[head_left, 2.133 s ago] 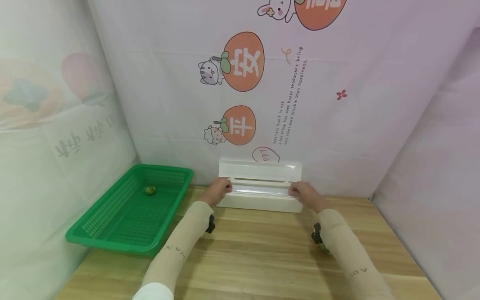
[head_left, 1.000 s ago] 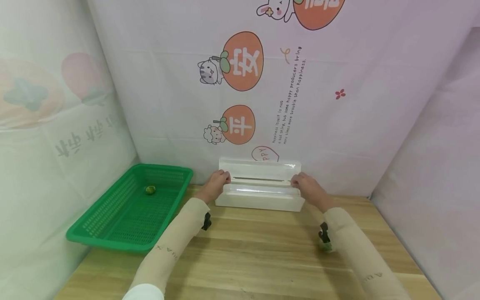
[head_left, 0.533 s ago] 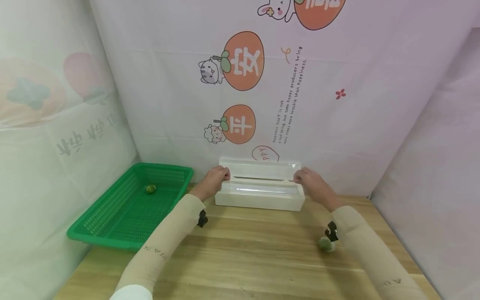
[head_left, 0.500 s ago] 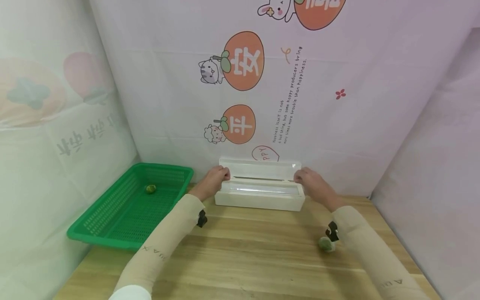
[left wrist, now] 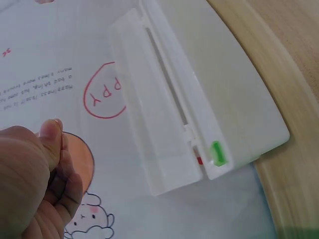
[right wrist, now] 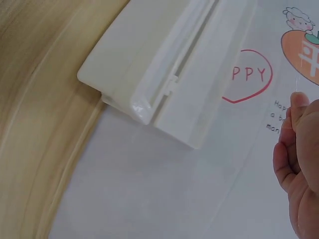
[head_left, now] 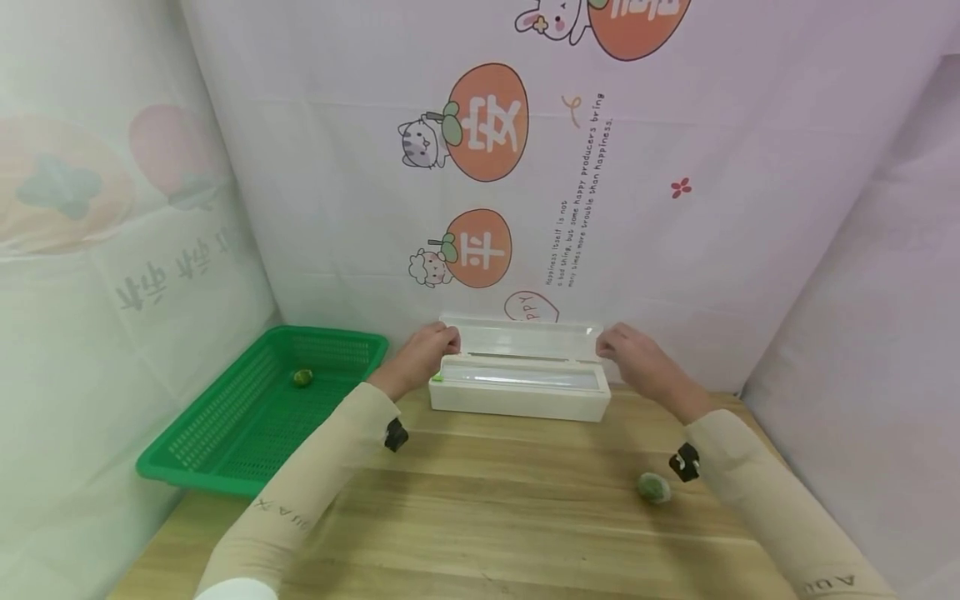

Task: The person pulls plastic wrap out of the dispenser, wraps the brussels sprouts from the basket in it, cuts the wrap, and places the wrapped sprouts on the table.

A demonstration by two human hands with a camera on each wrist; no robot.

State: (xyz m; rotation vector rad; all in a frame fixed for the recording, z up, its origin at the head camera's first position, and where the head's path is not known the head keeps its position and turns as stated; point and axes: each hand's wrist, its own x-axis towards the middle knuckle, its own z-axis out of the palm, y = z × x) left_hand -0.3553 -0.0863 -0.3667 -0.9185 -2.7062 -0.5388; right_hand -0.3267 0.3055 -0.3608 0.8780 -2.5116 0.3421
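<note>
A white cling film dispenser (head_left: 519, 402) stands on the table against the back wall, its lid (head_left: 525, 340) raised. The clear roll (head_left: 517, 378) shows inside it. Above the dispenser's left end, my left hand (head_left: 420, 354) pinches between thumb and curled fingers; the sheet there is too clear to make out. My right hand (head_left: 636, 360) pinches likewise above the right end, and a thin glint of cling film (right wrist: 298, 84) rises at its fingertips in the right wrist view. A small green round item (head_left: 653, 488), whitish on its right side, lies on the table near my right sleeve.
On the left is a green plastic basket (head_left: 217, 481) holding one small green round item (head_left: 302, 378). Printed white cloth walls (head_left: 337, 208) close in the wooden table (head_left: 510, 508) at the back and on both sides.
Both hands have risen from the dispenser's opening to lid height and moved slightly apart. My right sleeve has shifted right, uncovering the green item on the table. The dispenser stays about in place.
</note>
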